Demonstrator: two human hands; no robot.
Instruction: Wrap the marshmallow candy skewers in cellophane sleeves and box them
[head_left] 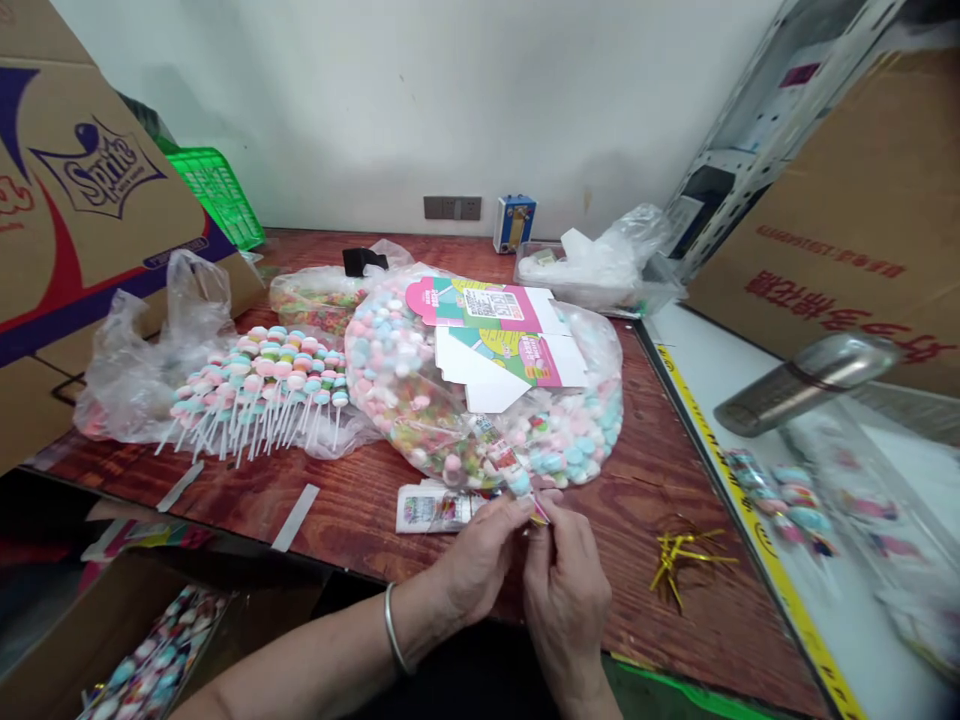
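Wrapped marshmallow pop [512,472] is just before the marshmallow bag [409,400], over the desk [345,500]; your left hand [480,560] and right hand [568,580] clamp their grip on its near end: pinch lightly, avoid crushing.

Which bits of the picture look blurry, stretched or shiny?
Head view, right side: metal flask and wrapped candies look smeared; head view, left edge: Sprite carton looks stretched; head view, middle: whitish glare on the clear bag, left hand and right hand clearer.

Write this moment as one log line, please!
left hand: at wrapped candy's lower end | right hand: same | marshmallow sticks: piled left | gold ties: right
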